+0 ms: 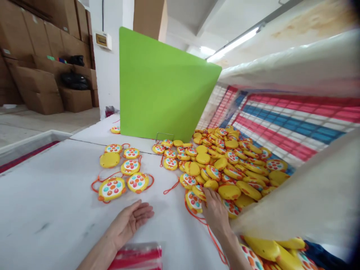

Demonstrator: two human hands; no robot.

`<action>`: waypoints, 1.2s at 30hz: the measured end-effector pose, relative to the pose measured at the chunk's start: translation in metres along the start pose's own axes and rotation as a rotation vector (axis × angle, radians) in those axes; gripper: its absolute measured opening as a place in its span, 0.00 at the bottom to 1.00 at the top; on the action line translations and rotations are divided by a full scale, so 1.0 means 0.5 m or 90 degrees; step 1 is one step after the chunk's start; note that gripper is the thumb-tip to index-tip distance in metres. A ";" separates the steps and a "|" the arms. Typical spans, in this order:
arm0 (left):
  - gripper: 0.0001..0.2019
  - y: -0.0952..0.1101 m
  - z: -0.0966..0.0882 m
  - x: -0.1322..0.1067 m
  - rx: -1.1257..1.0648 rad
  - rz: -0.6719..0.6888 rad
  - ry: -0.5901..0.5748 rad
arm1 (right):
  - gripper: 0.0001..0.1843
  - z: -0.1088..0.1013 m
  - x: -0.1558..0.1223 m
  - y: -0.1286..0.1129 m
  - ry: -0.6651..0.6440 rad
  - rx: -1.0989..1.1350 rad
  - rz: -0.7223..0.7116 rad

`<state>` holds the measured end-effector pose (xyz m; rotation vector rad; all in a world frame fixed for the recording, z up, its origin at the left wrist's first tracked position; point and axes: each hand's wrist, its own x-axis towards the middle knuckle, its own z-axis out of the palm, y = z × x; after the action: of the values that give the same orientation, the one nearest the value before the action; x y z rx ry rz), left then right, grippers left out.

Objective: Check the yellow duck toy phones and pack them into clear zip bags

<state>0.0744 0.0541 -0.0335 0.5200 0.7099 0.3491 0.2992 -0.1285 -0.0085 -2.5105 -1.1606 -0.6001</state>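
Note:
At the near edge of the toy pile, my right hand has its fingers bent over a yellow turtle-shaped toy. Just below that lies another such toy, its white face with coloured dots turned up and an orange cord trailing from it. My left hand is open over the white table, palm partly up and holding nothing. Beyond the left hand lie several toys in a loose group, among them a face-up one and one with its plain yellow back up.
A big heap of these toys fills the right side, beside a striped woven sheet. A green board stands upright at the back. Red-striped clear plastic lies at the front edge. Cardboard boxes are stacked far left.

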 end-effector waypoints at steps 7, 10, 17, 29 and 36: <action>0.21 -0.015 0.030 -0.032 0.113 -0.039 -0.167 | 0.23 -0.007 -0.095 -0.163 0.043 0.320 -0.171; 0.20 -0.020 0.032 -0.037 0.152 0.008 -0.174 | 0.22 0.019 -0.144 -0.216 0.057 0.464 -0.154; 0.21 -0.035 0.040 -0.045 0.199 0.103 -0.183 | 0.27 0.021 -0.152 -0.246 -0.170 0.922 0.315; 0.17 -0.027 0.059 -0.075 0.461 0.231 -0.237 | 0.22 0.008 -0.132 -0.251 -0.159 0.962 0.315; 0.27 -0.035 0.050 -0.077 0.590 0.229 -0.227 | 0.18 0.000 -0.137 -0.263 -0.139 0.945 0.328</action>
<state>0.0666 0.0132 -0.0073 1.5606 0.3920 0.2327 0.1575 -0.0906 -0.0288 -1.3921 -0.5266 0.5451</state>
